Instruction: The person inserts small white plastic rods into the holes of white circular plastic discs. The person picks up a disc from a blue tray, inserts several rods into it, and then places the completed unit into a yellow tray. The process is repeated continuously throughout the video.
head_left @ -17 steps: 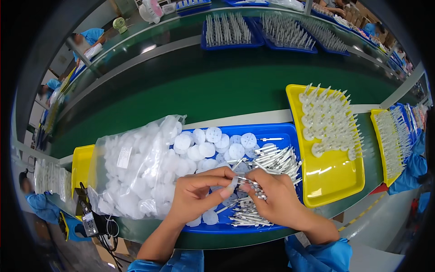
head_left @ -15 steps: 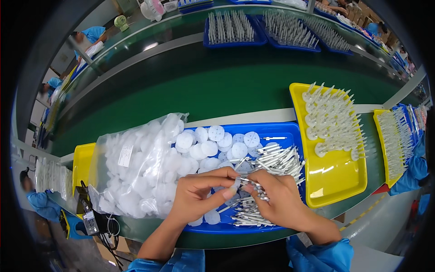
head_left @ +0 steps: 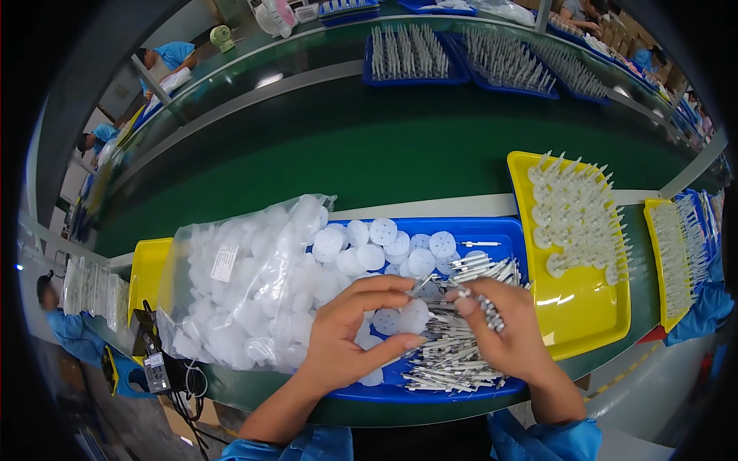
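Observation:
My left hand [head_left: 350, 330] has a thin translucent white disc [head_left: 413, 316] at its fingers, the thumb against the lower edge. Close to its index fingertip shows the tip of a slim metal-ended pin [head_left: 421, 285]. My right hand [head_left: 503, 326] is curled around a bunch of white pins with metal ends [head_left: 490, 311], and its thumb and index finger are near the disc. Beneath both hands lies a blue tray [head_left: 507, 227]. Loose discs [head_left: 383, 231] cover its left and middle, and a heap of pins [head_left: 453, 357] fills its right side.
A clear bag of discs [head_left: 254, 284] rests over the blue tray's left part. Right of it, a yellow tray [head_left: 584, 326] carries rows of discs with upright pins [head_left: 573, 215]. Blue trays [head_left: 407, 58] of upright pieces stand beyond the green surface [head_left: 307, 146]. Cables [head_left: 184, 392] hang at lower left.
My hands have moved apart from each other, the right one shifting rightward. The disc at my left fingers now shows its flat face. The whole view has shifted slightly.

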